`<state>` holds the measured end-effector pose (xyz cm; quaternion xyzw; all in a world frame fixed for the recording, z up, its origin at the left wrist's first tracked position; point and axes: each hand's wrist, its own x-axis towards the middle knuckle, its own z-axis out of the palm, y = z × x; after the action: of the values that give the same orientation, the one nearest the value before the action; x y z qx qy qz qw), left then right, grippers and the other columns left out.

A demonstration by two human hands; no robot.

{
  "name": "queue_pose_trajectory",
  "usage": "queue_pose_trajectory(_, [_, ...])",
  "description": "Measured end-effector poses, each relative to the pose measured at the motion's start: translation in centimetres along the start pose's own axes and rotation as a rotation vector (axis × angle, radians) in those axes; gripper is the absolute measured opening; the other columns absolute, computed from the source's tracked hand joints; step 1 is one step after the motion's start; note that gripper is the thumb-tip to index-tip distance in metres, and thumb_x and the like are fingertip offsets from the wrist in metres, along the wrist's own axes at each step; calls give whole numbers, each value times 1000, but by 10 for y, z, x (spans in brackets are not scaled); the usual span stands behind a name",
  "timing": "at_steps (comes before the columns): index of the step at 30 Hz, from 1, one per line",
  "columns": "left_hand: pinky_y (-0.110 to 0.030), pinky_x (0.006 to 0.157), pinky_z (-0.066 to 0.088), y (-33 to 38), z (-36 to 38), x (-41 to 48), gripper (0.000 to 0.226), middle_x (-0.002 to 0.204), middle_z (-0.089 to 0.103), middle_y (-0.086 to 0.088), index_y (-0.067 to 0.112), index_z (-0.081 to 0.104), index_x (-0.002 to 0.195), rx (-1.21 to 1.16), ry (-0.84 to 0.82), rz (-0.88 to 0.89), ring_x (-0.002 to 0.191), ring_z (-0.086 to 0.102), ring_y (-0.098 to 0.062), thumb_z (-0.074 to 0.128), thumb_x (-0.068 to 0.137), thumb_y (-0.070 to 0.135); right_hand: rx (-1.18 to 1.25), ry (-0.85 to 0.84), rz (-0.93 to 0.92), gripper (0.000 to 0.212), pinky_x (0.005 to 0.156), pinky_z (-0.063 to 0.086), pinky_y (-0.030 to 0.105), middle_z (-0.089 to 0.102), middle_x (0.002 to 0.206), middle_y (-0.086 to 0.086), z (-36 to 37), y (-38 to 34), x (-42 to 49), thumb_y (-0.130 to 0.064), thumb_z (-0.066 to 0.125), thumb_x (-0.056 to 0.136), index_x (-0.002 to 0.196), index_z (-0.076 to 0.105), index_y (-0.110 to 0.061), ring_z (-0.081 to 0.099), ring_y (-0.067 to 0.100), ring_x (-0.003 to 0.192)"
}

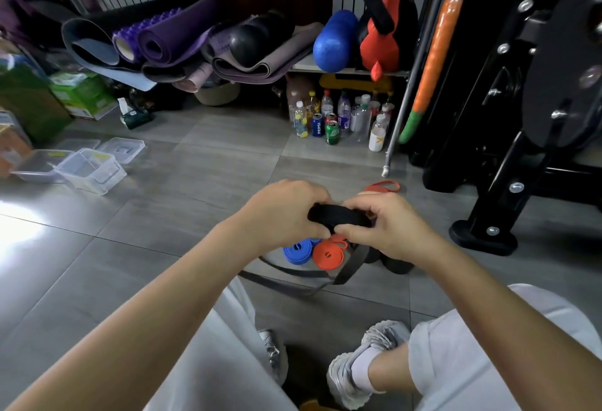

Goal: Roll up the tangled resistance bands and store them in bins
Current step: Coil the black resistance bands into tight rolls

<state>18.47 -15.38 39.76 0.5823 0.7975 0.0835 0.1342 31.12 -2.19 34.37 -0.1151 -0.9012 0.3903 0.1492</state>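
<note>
Step in hand: rolling. The left hand (286, 211) and right hand (387, 224) meet at frame centre, each with fingers curled around a partly wound black band (338, 216) held above the tiled floor (163, 215). The unwound tail (350, 264) drops from the coil toward 6 o'clock and lies in a loose loop on the tiles.

Below the hands, a rolled blue band (298, 252) and a rolled orange band (327, 255) rest on the floor, touching each other. At their 3 o'clock lies a dark roll (399, 265), partly hidden by the right hand. A loose orange band (382, 186) lies at 12 o'clock, beyond the right hand. The clear bins (91, 171) stand well apart at 10 o'clock; no band shows in them.

Assessment: rolling is part done and storage has not begun. The next move calls for one hand to pin the coil while the other feeds in the tail under tension, or the roll is likely to spring loose.
</note>
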Motion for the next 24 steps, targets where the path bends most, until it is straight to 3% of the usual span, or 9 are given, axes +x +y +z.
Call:
queue_pose_trajectory(4, [-32, 78, 49, 2, 2, 3, 24, 90, 67, 4, 20, 66, 101, -41, 66, 9, 86, 60, -14, 69, 80, 30, 96, 10, 23, 18, 71, 53, 36, 67, 78, -4, -3, 1, 0, -18, 76, 76, 86, 67, -29, 62, 12, 73])
queue_pose_trajectory(7, [-27, 81, 53, -3, 6, 2, 19, 88, 71, 6, 19, 70, 93, -424, 168, -56, 83, 66, -8, 76, 76, 19, 304, 58, 69, 36, 79, 55, 32, 72, 90, -3, -3, 5, -3, -9, 79, 72, 95, 64, -32, 68, 17, 83])
queue_pose_trajectory(12, [-25, 82, 55, -8, 21, -2, 26, 92, 73, 1, 18, 70, 92, -901, 229, -107, 86, 70, -13, 76, 72, 2, 441, 96, 74, 40, 73, 50, 12, 70, 77, -23, 7, 9, -9, 0, 75, 73, 89, 64, -34, 65, -5, 75])
queue_pose_trajectory(16, [-31, 81, 56, -10, 33, -6, 29, 93, 73, -11, 11, 70, 97, -1270, 302, -128, 88, 70, -23, 73, 68, 10, 608, 110, 85, 36, 82, 50, 17, 73, 88, -15, 25, 15, -14, -10, 74, 66, 96, 66, -28, 68, 3, 89])
queue_pose_trajectory(18, [-29, 79, 56, -13, 36, -7, 34, 92, 73, -11, 5, 68, 100, -1453, 300, -126, 87, 70, -22, 69, 67, 10, 677, 102, 111, 35, 83, 51, 18, 73, 89, -11, 33, 20, -17, -4, 72, 69, 99, 66, -21, 68, 5, 90])
queue_pose_trajectory(20, [-27, 76, 55, -13, 39, -9, 34, 91, 73, -10, 3, 66, 102, -1536, 297, -116, 86, 70, -21, 66, 69, 7, 720, 85, 138, 35, 83, 51, 17, 73, 90, -10, 35, 22, -17, 6, 67, 77, 102, 64, -17, 68, 6, 92])
queue_pose_trajectory(24, [-25, 74, 55, -15, 39, -12, 32, 91, 73, -9, 4, 66, 102, -1569, 273, -121, 86, 70, -19, 65, 69, 6, 569, 74, 81, 33, 88, 49, 21, 73, 99, -9, 28, 11, -12, -11, 68, 76, 104, 64, -26, 67, 10, 99])
